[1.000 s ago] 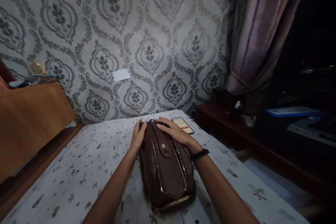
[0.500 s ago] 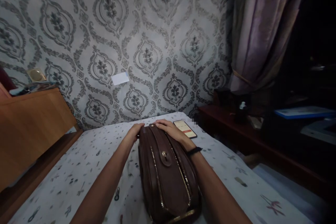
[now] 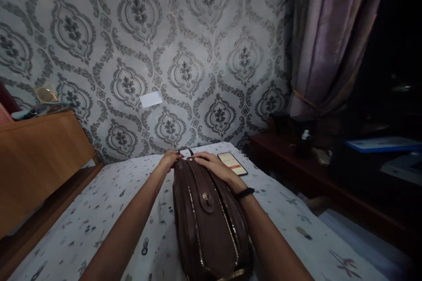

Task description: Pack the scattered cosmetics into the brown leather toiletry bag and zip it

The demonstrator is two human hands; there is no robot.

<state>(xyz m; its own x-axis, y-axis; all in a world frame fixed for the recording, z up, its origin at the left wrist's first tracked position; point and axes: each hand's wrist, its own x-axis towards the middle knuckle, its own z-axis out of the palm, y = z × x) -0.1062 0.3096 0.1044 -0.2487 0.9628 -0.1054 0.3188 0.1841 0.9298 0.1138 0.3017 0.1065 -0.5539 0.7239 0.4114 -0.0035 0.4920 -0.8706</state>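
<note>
A dark brown leather bag [image 3: 211, 224] with gold zippers and a strap with a metal stud lies on a white patterned sheet [image 3: 132, 210]. My left hand [image 3: 170, 159] is at the bag's far left corner, fingers bent against its edge near a thin dark loop [image 3: 187, 151]. Across the far right top of the bag rests my right hand [image 3: 212, 164], its fingers reaching toward the far stud; a black band circles that wrist. A phone [image 3: 232, 163] with a lit screen lies just right of my right hand. The zipper on the bag's right side is partly parted.
A wooden headboard-like panel [image 3: 42, 162] stands at the left with small items on top. On the right are a dark red ledge [image 3: 290, 162], a small bottle [image 3: 305, 138] and a blue-edged object [image 3: 382, 144]. Patterned wallpaper and a tied curtain [image 3: 326, 52] are behind.
A thin dark loop now shows above the bag's far end between my hands. My left hand has shifted slightly, its fingers more bent over the corner. The bag has moved slightly.
</note>
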